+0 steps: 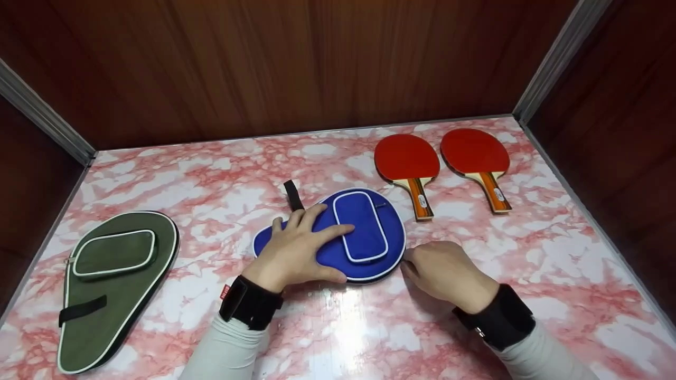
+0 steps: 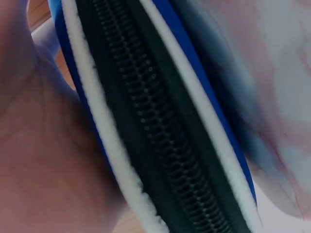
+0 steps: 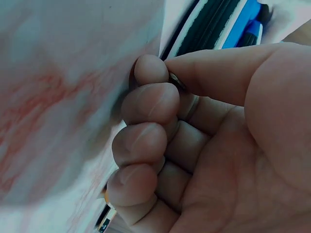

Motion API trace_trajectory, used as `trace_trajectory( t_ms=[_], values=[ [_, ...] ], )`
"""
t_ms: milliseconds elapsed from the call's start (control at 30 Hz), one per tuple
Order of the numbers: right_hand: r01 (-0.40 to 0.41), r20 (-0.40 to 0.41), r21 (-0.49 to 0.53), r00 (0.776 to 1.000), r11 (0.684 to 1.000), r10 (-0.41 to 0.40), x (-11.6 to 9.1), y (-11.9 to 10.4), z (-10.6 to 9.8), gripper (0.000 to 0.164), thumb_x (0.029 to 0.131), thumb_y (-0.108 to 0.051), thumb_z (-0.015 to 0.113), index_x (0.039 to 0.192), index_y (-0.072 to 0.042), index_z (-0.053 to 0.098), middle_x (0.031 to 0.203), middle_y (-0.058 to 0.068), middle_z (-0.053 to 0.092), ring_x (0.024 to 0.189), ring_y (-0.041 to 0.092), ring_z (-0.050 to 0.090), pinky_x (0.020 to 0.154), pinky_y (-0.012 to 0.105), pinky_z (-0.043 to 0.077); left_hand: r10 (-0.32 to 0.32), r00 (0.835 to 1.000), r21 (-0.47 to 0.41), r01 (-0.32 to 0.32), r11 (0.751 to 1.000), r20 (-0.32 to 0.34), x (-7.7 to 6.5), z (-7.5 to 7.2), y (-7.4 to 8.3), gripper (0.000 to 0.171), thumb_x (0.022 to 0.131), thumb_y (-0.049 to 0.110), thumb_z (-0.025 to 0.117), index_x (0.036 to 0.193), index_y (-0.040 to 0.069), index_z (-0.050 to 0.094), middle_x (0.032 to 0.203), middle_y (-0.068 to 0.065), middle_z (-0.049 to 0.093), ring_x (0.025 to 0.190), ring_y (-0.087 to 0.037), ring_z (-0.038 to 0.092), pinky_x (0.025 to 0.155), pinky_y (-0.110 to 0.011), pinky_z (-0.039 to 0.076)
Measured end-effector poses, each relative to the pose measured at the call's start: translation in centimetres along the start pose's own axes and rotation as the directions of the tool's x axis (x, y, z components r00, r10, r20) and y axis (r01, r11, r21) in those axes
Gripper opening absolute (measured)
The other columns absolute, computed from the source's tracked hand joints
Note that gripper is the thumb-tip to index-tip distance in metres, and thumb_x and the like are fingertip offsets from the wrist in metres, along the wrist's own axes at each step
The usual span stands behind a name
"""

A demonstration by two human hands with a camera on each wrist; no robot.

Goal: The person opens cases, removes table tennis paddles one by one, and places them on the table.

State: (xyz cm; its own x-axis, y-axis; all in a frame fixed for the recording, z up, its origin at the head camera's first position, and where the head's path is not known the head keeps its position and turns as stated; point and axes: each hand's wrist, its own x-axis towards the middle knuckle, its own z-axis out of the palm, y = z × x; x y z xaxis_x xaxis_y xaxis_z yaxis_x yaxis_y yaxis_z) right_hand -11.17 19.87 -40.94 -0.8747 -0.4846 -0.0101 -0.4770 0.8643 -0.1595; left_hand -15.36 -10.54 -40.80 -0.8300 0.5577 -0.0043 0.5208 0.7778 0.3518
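Note:
A blue table tennis bat case (image 1: 369, 232) with white piping and a raised front pocket lies flat on the table. My left hand (image 1: 298, 250) rests on its narrower end with fingers spread. The left wrist view shows the case's black zipper (image 2: 163, 126) along the edge, its teeth meshed there. At the case's right rim, my right hand (image 1: 449, 272) has its fingers curled. In the right wrist view, its thumb and forefinger pinch a small metal zipper pull (image 3: 176, 80), mostly hidden between them.
Two red bats (image 1: 406, 158) (image 1: 475, 152) lie side by side at the back right, handles towards me. An olive green bat case (image 1: 121, 285) with a black strap lies at the left. Dark wood panels (image 1: 296, 68) wall in the marbled table (image 1: 222, 184).

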Motion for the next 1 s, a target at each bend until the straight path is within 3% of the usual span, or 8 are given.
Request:
trace_trajectory(
  t_ms=[300,600,867,1000],
  values=[
    [0.060,-0.001,0.042,0.998,0.997,-0.060,0.0,-0.7,0.4,0.032,0.103,-0.017,0.068,0.072,-0.023,0.060,0.064,-0.006,0.058,0.066,0.023,0.067,0.061,0.048,0.054,-0.060,0.998,0.041,0.061,0.997,-0.009,0.1,0.2,1.0,0.091,0.084,0.076,0.082,0.164,0.047,0.051,0.174,-0.017,0.032,0.151,-0.050,0.036,0.109,-0.082,0.033],
    [-0.051,-0.036,0.013,0.998,0.999,0.052,0.2,-0.5,0.4,0.034,0.105,-0.019,0.066,0.072,-0.020,0.058,0.063,-0.003,0.055,0.065,0.026,0.067,0.062,0.051,0.054,-0.122,0.990,0.035,0.120,0.992,0.072,-0.9,-1.2,2.2,0.084,0.090,0.062,0.085,0.165,0.045,0.051,0.172,-0.019,0.034,0.145,-0.051,0.040,0.102,-0.077,0.046],
    [-0.190,-0.122,-0.019,0.975,0.982,0.186,0.7,0.4,0.8,0.036,0.106,-0.019,0.063,0.071,-0.015,0.060,0.063,0.004,0.058,0.065,0.035,0.067,0.059,0.056,0.054,-0.025,0.992,-0.042,0.030,0.999,0.122,-1.6,-1.9,2.5,0.074,0.098,0.045,0.084,0.164,0.041,0.053,0.176,-0.028,0.027,0.154,-0.063,0.030,0.110,-0.076,0.044],
    [-0.256,-0.177,-0.025,0.953,0.966,0.247,0.8,1.3,1.0,0.034,0.104,-0.016,0.064,0.070,-0.012,0.060,0.063,0.008,0.060,0.067,0.037,0.068,0.057,0.058,0.053,0.030,0.990,-0.107,-0.015,0.994,0.136,-1.7,-2.0,2.5,0.066,0.096,0.044,0.086,0.157,0.036,0.063,0.173,-0.026,0.032,0.155,-0.056,0.034,0.116,-0.066,0.043]
  ],
)
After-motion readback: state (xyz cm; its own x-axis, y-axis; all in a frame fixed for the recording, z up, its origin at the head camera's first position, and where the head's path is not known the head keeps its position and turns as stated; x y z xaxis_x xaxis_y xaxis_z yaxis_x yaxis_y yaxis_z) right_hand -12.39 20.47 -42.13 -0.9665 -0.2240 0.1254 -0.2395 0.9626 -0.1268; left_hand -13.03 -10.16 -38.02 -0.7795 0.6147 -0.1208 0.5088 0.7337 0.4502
